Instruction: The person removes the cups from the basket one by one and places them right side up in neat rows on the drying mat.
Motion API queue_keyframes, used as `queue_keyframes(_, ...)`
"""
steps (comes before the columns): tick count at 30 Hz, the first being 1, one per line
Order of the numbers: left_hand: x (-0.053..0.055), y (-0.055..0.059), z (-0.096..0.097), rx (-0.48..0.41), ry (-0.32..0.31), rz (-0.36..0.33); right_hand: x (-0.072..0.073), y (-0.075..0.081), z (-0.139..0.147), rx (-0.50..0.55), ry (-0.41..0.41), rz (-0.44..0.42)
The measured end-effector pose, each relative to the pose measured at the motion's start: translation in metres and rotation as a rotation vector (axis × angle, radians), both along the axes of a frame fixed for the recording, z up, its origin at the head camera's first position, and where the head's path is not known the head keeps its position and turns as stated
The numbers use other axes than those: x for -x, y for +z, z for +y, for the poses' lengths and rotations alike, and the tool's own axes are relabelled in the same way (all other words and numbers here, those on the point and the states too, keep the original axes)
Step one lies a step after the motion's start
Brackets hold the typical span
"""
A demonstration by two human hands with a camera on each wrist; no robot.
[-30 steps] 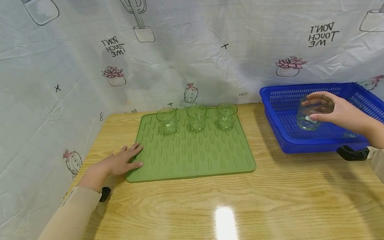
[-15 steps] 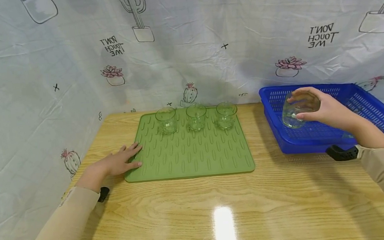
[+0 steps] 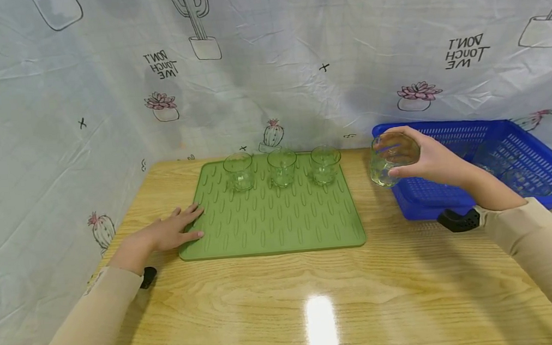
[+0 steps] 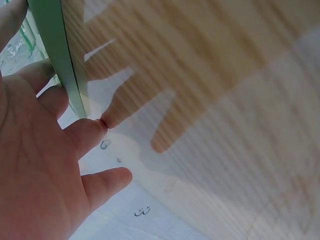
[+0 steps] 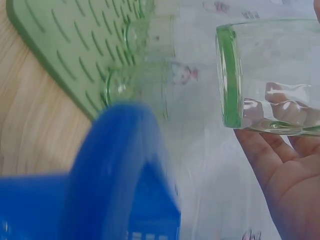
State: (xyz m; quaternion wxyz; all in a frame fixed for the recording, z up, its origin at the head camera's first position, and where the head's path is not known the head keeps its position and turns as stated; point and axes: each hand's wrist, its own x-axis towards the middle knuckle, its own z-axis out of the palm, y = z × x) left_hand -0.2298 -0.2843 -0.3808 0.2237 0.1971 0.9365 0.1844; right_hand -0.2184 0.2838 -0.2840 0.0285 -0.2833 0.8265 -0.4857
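Observation:
My right hand [image 3: 425, 162] grips a clear glass tumbler [image 3: 383, 166] by its side, fingers behind and thumb in front, above the left rim of the blue basket [image 3: 407, 207]. The right wrist view shows the thick greenish base of this tumbler [image 5: 231, 75]. My left hand [image 3: 170, 231] lies with spread, straight fingers on the left edge of the green ribbed mat [image 3: 271, 233]. Along the mat's back edge three glass tumblers stand upright in a row: a left one [image 3: 240, 173], a middle one [image 3: 283, 169] and a right one [image 3: 326, 165].
More glassware [image 3: 496, 158] lies inside the basket, partly hidden by my right arm. The wooden table [image 3: 249, 312] extends in front of the mat. A white printed curtain [image 3: 267, 69] hangs behind and to the left.
My right hand has carried the tumbler up and left, from inside the basket to over its left rim. My left hand and the three tumblers on the mat stay in place.

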Motion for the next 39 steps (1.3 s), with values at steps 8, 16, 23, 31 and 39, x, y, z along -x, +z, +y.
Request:
queue_keyframes(8, 0.002, 0.0, 0.0, 0.008, -0.005, 0.007, 0.004, -0.004, -0.033, -0.005, 0.01, 0.021)
queue_keyframes(16, 0.001, 0.001, 0.001, 0.005, -0.005, 0.004, 0.012, -0.011, -0.058, 0.037, 0.016, 0.031)
queue_keyframes(23, 0.001, 0.002, 0.001, 0.014, -0.006, 0.004, 0.017, -0.017, -0.075, 0.076, 0.031, 0.006)
queue_keyframes(31, -0.001, 0.003, 0.001, 0.017, -0.004, 0.005, 0.021, -0.022, -0.096, 0.062, 0.055, -0.024)
queue_keyframes(39, -0.002, 0.002, 0.001, 0.008, 0.0, 0.015, 0.024, -0.028, -0.119, 0.048, 0.087, -0.053)
